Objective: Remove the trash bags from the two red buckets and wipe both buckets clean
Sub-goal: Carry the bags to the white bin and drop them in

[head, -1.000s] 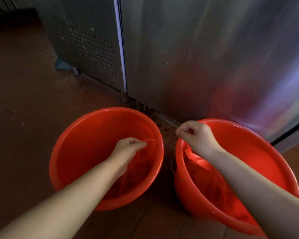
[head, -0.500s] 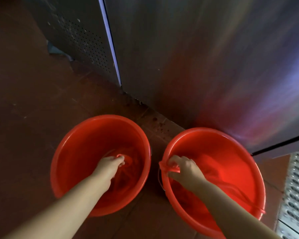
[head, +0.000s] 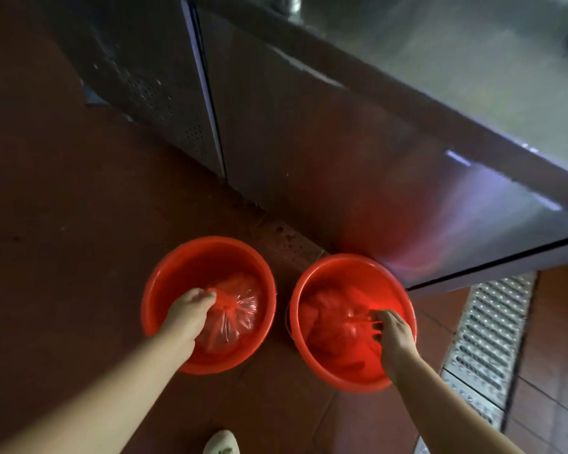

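Observation:
Two red buckets stand side by side on the floor: the left bucket point(head: 177, 276) and the right bucket point(head: 345, 270). Each holds a thin red trash bag. My left hand point(head: 191, 309) grips the gathered neck of the left bag point(head: 240, 309), whose film is bunched and pulled inward. My right hand point(head: 392, 332) pinches the gathered top of the right bag point(head: 338, 319) inside the right bucket. Both bags hang inside their buckets, their contents hidden.
A stainless steel cabinet point(head: 309, 132) stands right behind the buckets, its worktop point(head: 473, 60) overhanging at upper right. A metal drain grate point(head: 486, 335) runs along the floor at the right. Brown floor tiles point(head: 63, 240) spread to the left. A white shoe point(head: 220, 444) shows at the bottom.
The view has risen, so the buckets look smaller and lower. Both bags are now gathered into bunched necks in my hands; the right hand has shifted from the bucket's left rim to its middle-right.

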`<state>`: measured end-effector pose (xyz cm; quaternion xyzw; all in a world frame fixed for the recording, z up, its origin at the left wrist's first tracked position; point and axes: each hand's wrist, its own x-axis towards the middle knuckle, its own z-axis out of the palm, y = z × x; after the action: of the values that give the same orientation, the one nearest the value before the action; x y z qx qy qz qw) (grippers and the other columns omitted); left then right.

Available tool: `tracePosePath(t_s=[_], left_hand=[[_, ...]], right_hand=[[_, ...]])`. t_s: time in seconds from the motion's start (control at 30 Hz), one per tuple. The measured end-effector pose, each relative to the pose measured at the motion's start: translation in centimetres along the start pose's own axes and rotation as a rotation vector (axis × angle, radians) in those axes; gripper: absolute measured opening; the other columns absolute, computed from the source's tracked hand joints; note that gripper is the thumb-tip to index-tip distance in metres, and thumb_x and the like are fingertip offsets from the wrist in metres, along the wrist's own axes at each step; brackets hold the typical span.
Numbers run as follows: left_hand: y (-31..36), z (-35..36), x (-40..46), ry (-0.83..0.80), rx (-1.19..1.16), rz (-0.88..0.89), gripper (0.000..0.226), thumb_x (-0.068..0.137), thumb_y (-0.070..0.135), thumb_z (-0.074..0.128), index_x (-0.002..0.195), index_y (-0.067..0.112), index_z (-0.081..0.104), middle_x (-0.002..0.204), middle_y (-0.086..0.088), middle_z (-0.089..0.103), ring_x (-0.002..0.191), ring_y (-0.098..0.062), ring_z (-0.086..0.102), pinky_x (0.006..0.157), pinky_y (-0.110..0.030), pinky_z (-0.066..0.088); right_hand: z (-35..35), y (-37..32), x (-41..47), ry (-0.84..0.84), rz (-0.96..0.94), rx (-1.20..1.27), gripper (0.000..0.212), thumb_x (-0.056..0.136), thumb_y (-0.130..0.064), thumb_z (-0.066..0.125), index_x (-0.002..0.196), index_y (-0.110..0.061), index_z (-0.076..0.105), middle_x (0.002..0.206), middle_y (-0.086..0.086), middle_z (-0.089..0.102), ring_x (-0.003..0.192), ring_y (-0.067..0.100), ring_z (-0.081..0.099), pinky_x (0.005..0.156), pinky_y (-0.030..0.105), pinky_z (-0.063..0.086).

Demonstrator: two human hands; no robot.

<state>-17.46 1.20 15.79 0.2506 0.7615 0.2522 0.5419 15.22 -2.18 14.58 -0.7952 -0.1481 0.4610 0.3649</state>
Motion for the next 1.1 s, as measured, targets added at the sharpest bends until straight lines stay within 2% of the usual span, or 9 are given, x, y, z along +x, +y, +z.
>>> tracePosePath(t_s=[0.13, 0.23, 0.33, 0.47, 0.6, 0.77, 0.9, 1.1], left_hand=[[5.4, -3.5, -4.8, -0.037, -0.041, 0.027, 0.013, 0.092, 0.022, 0.058, 0.080, 0.018, 0.057, 0.074, -0.001, 0.054, 0.063, -0.013, 0.046, 0.055, -0.025, 0.035], [8.9, -6.4, -9.3, -0.082, -0.052, 0.046, 0.018, 0.093, 0.020, 0.056, 0.075, 0.018, 0.056, 0.072, -0.001, 0.054, 0.058, -0.012, 0.041, 0.051, -0.023, 0.033], [12.3, -9.5, -14.0, -0.105, -0.094, 0.072, 0.021, 0.095, 0.018, 0.053, 0.075, 0.015, 0.055, 0.067, 0.001, 0.052, 0.047, -0.007, 0.037, 0.038, -0.014, 0.028], [15.7, -13.6, -19.0, -0.109, -0.145, 0.096, 0.022, 0.095, 0.014, 0.052, 0.074, 0.010, 0.055, 0.063, -0.001, 0.048, 0.037, -0.001, 0.036, 0.034, -0.012, 0.023], [17.4, -17.3, -21.8, -0.050, -0.212, 0.116, 0.024, 0.093, 0.012, 0.054, 0.069, 0.008, 0.054, 0.058, -0.002, 0.044, 0.031, 0.000, 0.033, 0.031, -0.014, 0.022], [17.0, -22.0, -24.8, 0.070, -0.307, 0.091, 0.025, 0.092, 0.011, 0.056, 0.067, 0.007, 0.052, 0.055, -0.003, 0.038, 0.031, -0.002, 0.029, 0.031, -0.013, 0.017], [15.9, -26.5, -27.3, 0.211, -0.397, 0.061, 0.021, 0.090, 0.005, 0.056, 0.069, 0.007, 0.054, 0.055, -0.003, 0.040, 0.029, -0.001, 0.029, 0.032, -0.012, 0.017], [12.8, -34.3, -30.1, 0.366, -0.507, 0.047, 0.021, 0.089, 0.001, 0.055, 0.068, 0.006, 0.055, 0.056, -0.004, 0.041, 0.036, -0.006, 0.029, 0.032, -0.014, 0.019]], right_hand=[[-2.0, -6.2, -5.9, 0.019, 0.049, 0.103, 0.026, 0.093, -0.011, 0.049, 0.069, -0.011, 0.057, 0.058, 0.002, 0.051, 0.047, 0.011, 0.045, 0.048, 0.023, 0.037], [-3.1, -11.8, -10.7, 0.023, 0.065, 0.126, 0.031, 0.091, -0.022, 0.057, 0.063, -0.011, 0.052, 0.046, 0.000, 0.042, 0.034, 0.009, 0.036, 0.040, 0.020, 0.033], [-3.9, -17.6, -15.6, 0.010, 0.022, 0.101, 0.030, 0.088, -0.019, 0.062, 0.061, -0.010, 0.053, 0.042, -0.002, 0.039, 0.030, 0.008, 0.031, 0.036, 0.017, 0.028], [-4.2, -23.6, -21.3, -0.058, -0.021, 0.030, 0.033, 0.087, -0.016, 0.061, 0.056, -0.011, 0.054, 0.037, -0.003, 0.039, 0.028, 0.010, 0.031, 0.034, 0.015, 0.026], [-3.1, -27.2, -24.9, -0.193, -0.101, -0.117, 0.035, 0.090, -0.021, 0.061, 0.057, -0.009, 0.059, 0.041, 0.000, 0.040, 0.030, 0.014, 0.034, 0.036, 0.016, 0.027], [0.3, -29.0, -27.9, -0.371, -0.136, -0.232, 0.047, 0.088, -0.022, 0.062, 0.042, -0.013, 0.054, 0.044, 0.006, 0.037, 0.032, 0.017, 0.031, 0.039, 0.020, 0.025], [4.5, -30.0, -30.4, -0.515, -0.146, -0.335, 0.056, 0.088, -0.025, 0.062, 0.034, -0.014, 0.050, 0.041, 0.004, 0.035, 0.030, 0.015, 0.028, 0.035, 0.018, 0.022], [13.7, -31.5, -36.7, -0.741, -0.198, -0.454, 0.044, 0.090, -0.025, 0.058, 0.048, -0.014, 0.052, 0.043, 0.000, 0.035, 0.032, 0.011, 0.029, 0.034, 0.016, 0.020]])
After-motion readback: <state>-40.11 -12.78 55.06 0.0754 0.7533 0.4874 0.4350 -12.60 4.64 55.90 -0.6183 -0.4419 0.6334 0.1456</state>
